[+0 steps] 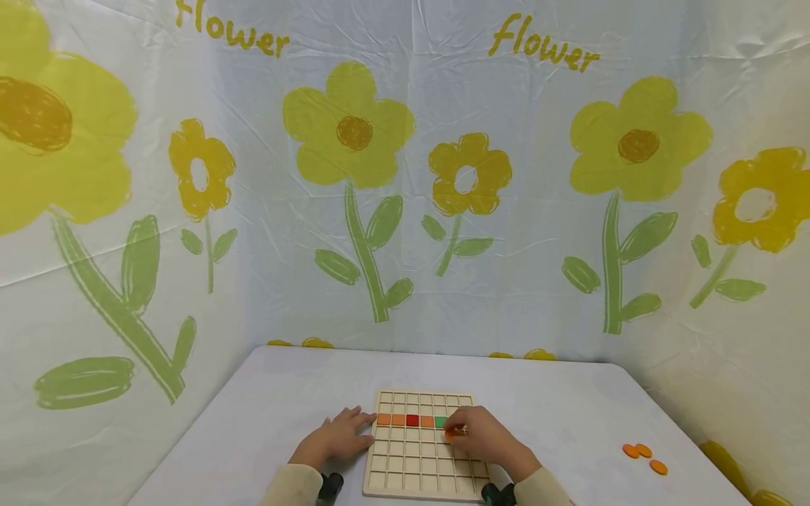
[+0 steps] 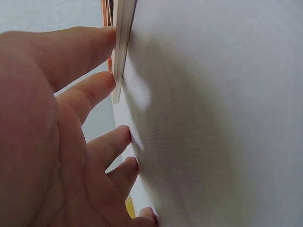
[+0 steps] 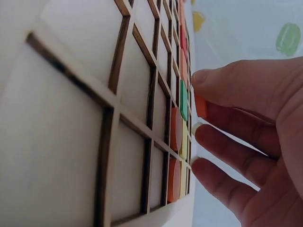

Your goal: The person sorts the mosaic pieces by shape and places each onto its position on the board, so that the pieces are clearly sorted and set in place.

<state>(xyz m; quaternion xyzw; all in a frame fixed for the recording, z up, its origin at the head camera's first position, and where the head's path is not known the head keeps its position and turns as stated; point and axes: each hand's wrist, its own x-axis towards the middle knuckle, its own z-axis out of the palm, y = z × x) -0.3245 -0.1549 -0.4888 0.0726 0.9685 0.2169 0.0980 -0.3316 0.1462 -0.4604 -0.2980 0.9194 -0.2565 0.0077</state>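
A wooden grid board (image 1: 420,467) lies on the table, with a row of square tiles across it: orange, red (image 1: 413,420), orange and green (image 1: 441,422). My left hand (image 1: 342,436) rests at its left side, thumb and a fingertip touching the board's edge (image 2: 122,47) in the left wrist view. Over the board's right part, my right hand (image 1: 484,436) pinches an orange piece (image 3: 200,107) between thumb and index finger; its full shape is hidden. Below the fingers, two round orange discs (image 3: 175,130) stand out in cells, beside yellow tiles (image 3: 183,142).
Several loose orange discs (image 1: 659,466) lie on the white table (image 1: 569,400) to the right. A cloth printed with flowers (image 1: 354,133) hangs behind the table and along both sides.
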